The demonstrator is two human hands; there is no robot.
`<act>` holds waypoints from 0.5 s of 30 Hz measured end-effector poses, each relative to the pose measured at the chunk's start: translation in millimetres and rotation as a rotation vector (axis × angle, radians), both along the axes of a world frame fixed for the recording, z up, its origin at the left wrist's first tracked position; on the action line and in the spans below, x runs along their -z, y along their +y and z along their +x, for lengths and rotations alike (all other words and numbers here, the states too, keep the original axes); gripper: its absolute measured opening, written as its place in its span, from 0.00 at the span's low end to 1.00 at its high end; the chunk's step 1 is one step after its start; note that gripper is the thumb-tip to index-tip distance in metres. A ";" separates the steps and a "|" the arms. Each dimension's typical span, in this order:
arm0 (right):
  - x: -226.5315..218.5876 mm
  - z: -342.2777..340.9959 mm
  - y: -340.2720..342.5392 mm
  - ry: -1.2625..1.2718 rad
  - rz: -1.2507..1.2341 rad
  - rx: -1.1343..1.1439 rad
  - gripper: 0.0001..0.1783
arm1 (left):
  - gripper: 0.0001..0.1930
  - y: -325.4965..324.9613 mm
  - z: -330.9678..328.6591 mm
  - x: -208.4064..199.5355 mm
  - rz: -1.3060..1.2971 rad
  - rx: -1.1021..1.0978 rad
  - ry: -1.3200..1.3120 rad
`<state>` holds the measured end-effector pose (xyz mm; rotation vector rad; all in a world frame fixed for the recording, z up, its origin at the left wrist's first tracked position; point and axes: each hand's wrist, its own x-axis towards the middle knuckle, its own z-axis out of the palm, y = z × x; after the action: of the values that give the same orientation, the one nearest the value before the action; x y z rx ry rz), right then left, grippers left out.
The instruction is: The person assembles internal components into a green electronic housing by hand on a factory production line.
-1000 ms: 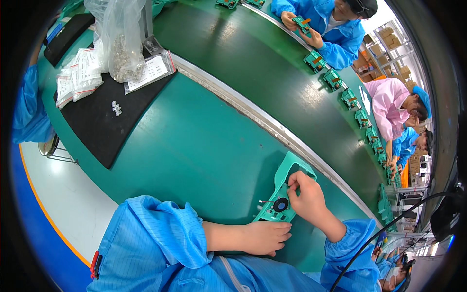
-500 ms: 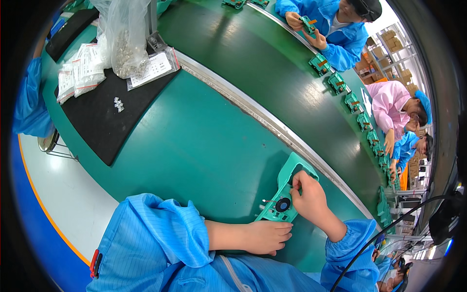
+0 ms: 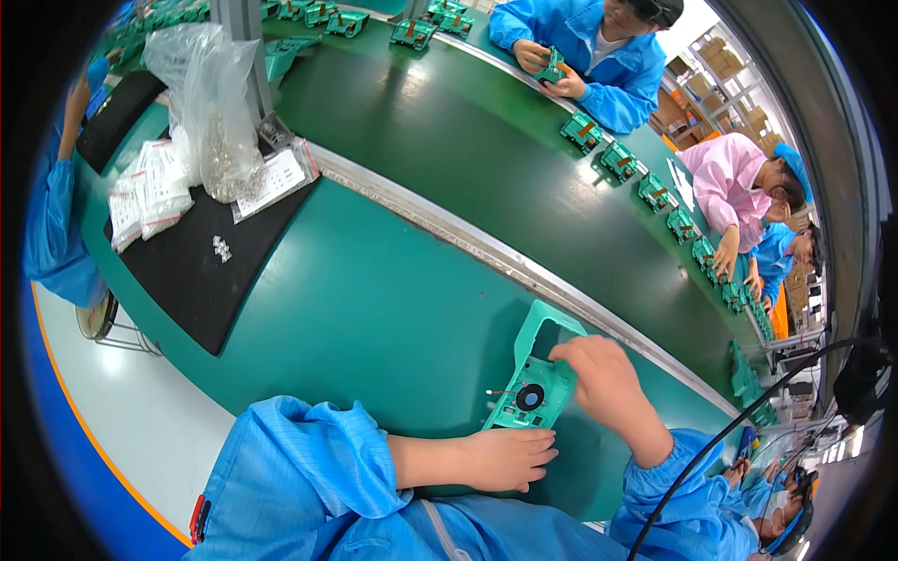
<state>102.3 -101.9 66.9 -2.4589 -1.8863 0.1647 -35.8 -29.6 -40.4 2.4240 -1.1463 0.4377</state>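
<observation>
A green plastic housing (image 3: 554,381) lies on the bench in front of me, with an open frame at its far end. A round black speaker (image 3: 530,397) with a short thin wire sits in its nearer half. My left hand (image 3: 513,458) is closed over the housing's near end, its fingertips partly out of sight. At the housing's right edge, my right hand (image 3: 603,379) has its fingers bent and drawn together, touching or just over the plastic. Whatever lies between those fingertips is hidden.
On a black mat (image 3: 201,294) at left lie small white parts (image 3: 221,248), packets (image 3: 150,196) and a clear bag (image 3: 220,140). A metal rail (image 3: 421,226) separates my bench from the green belt (image 3: 449,122). Beyond it, co-workers handle green assemblies (image 3: 618,161). A black cable (image 3: 739,439) hangs at right.
The view has shifted, showing more of the far line. My right hand's fingers have moved from inside the housing's upper part toward its right edge. My left hand keeps its hold.
</observation>
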 end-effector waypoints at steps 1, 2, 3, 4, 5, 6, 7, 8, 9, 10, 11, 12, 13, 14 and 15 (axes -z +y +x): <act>-1.4 2.9 -6.3 -0.005 0.017 0.013 0.15 | 0.19 1.4 0.6 -1.1 0.012 0.001 -0.012; -1.4 5.9 -12.6 -0.102 0.005 -0.075 0.14 | 0.19 2.6 1.4 -2.1 0.029 0.012 -0.016; -1.1 8.5 -18.7 -0.199 -0.007 -0.164 0.13 | 0.19 3.7 2.0 -2.8 0.028 0.033 0.010; 0.2 8.8 -24.4 -0.207 0.016 -0.161 0.13 | 0.18 6.4 2.5 -3.7 0.031 0.047 0.033; 4.0 8.2 -31.5 -0.240 0.035 -0.155 0.12 | 0.18 8.9 3.0 -6.1 0.056 0.041 0.030; 8.4 7.3 -39.7 -0.271 0.056 -0.153 0.11 | 0.17 10.6 2.2 -9.5 -0.011 0.063 0.025; 16.6 7.9 -50.6 -0.280 0.092 -0.102 0.10 | 0.16 14.2 -1.5 -10.8 -0.067 0.066 0.034; 23.5 9.1 -64.8 -0.289 0.126 -0.058 0.09 | 0.14 12.7 -5.1 -10.8 -0.126 0.038 -0.072; 26.5 10.5 -78.2 -0.298 0.236 -0.036 0.07 | 0.12 18.7 -11.8 -19.8 -0.104 -0.001 -0.224; 25.9 13.9 -96.8 -0.334 0.306 0.039 0.06 | 0.12 23.4 -9.4 -31.0 -0.102 -0.046 -0.321; 28.3 19.1 -122.4 -0.352 0.233 0.183 0.06 | 0.11 34.4 -10.6 -42.7 -0.085 -0.104 -0.412; 39.3 28.1 -152.2 -0.382 0.328 0.325 0.06 | 0.11 53.1 -15.8 -50.4 -0.027 -0.159 -0.394; 50.5 36.6 -187.4 -0.397 0.329 0.459 0.10 | 0.11 74.6 -21.2 -60.2 -0.028 -0.357 -0.302; 73.5 61.8 -247.5 -0.612 0.480 0.441 0.11 | 0.11 95.5 -21.3 -70.9 -0.052 -0.528 -0.233; 76.6 72.7 -286.1 -0.596 0.537 0.536 0.09 | 0.13 120.4 -28.3 -90.8 -0.035 -0.772 -0.075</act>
<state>175.0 -388.0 -9.6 -2.6279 -1.0683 -1.0341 -64.0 90.8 50.4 2.7607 -0.1690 0.7653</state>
